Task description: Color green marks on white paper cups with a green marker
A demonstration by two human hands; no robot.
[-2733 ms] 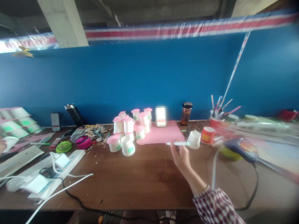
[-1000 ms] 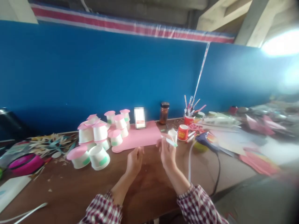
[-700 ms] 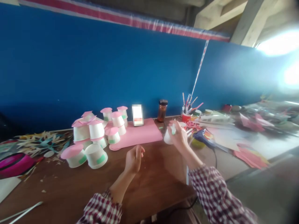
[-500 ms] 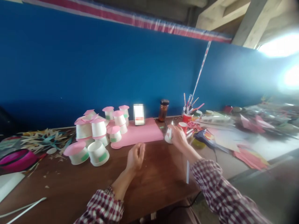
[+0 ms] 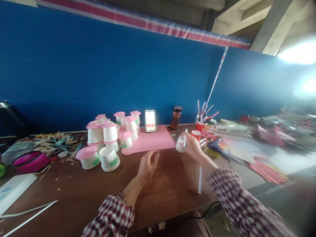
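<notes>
My left hand [image 5: 148, 164] rests on the brown table, fingers curled in and nothing showing in them. Reaching forward on the right, my right hand [image 5: 192, 144] is closed around a slim white thing with a pointed tip [image 5: 185, 140]; its kind is not clear. Just left of those fingers stands a white cup-like thing [image 5: 179, 145], partly hidden. Between and behind my hands lies a sheet of pink paper [image 5: 155, 140]. Left of it are several white paper cups topped with pink paper, some stacked; one upright cup [image 5: 109, 158] at the front has a green patch.
A brown jar [image 5: 175, 118] stands by the blue wall. Right of it are a red cup of brushes [image 5: 201, 125], a second red cup [image 5: 196, 134] and a dark-handled tool [image 5: 221, 148]. At left lie paper scraps [image 5: 58, 143], a magenta ring [image 5: 31, 161] and a white box [image 5: 16, 191].
The view has swung slightly left, so everything sits further right. My right hand keeps its grip on the white pointed thing, and my left hand stays curled on the table.
</notes>
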